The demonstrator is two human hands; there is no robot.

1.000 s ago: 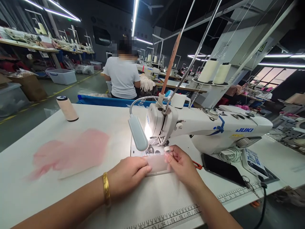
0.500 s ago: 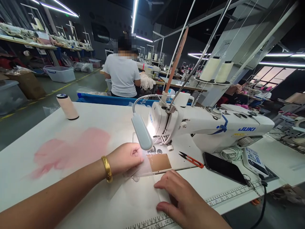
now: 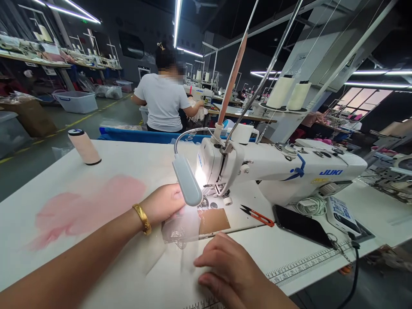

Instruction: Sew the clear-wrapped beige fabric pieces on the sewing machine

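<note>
A white JUKI sewing machine (image 3: 283,161) stands on the white table, its lamp (image 3: 188,180) lit beside the needle area. My left hand (image 3: 165,204), with a gold bracelet, is closed on sheer fabric (image 3: 183,225) left of the presser foot; its fingertips are partly behind the lamp. The pale, see-through fabric lies in front of the needle, beside a brown plate (image 3: 214,221). Nearer the table's front edge, my right hand (image 3: 225,266) has thumb and fingers apart over the white surface, holding nothing visible. Sheer pink fabric (image 3: 122,193) spreads out at the left.
A thread cone (image 3: 84,147) stands at the table's back left. Right of the needle lie orange snips (image 3: 257,215), a black phone (image 3: 302,225), a coiled cable (image 3: 310,206) and a white box (image 3: 343,214). A person in a white shirt (image 3: 164,103) is beyond the table.
My left hand has moved slightly up and left, toward the needle area behind the lamp. My right hand has shifted left. The sheer fabric has bunched, and the view has shifted slightly.
</note>
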